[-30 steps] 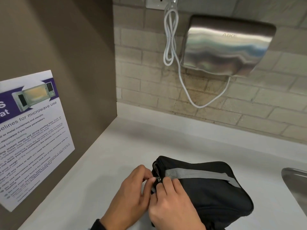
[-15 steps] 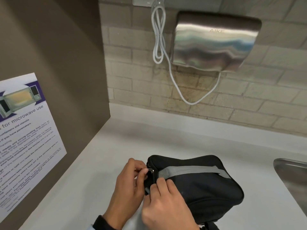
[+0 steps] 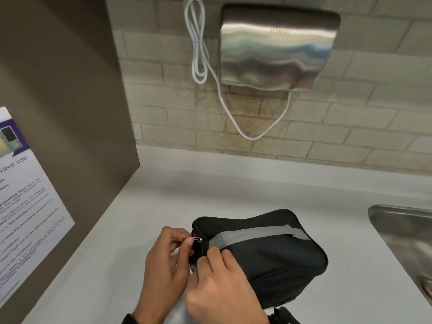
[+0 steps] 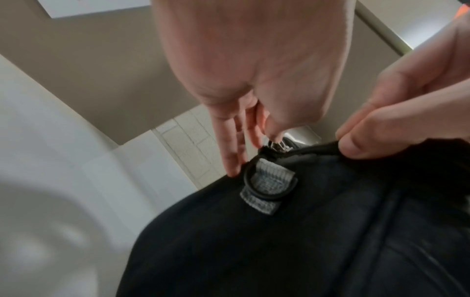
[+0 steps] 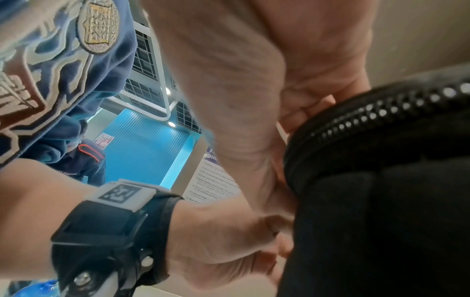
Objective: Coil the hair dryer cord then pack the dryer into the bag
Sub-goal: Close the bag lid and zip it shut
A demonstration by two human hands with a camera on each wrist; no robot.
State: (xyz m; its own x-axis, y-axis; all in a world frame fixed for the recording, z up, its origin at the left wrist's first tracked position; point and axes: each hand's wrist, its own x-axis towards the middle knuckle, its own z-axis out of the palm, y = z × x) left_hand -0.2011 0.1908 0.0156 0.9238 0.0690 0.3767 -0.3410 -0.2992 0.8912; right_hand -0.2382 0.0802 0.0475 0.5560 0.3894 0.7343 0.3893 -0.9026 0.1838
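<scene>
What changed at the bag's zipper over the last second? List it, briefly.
The left hand drew the zipper pull a little out from the end of the black bag; its metal tab now shows. The right hand kept pinching the bag's edge. The bag stayed on the counter.

Black bag [image 3: 268, 256] on white counter [image 3: 163, 206]. At bag's left end: left hand [image 3: 166, 265] pinches metal zipper pull [image 3: 195, 239]; right hand [image 3: 222, 288] grips bag edge.
</scene>
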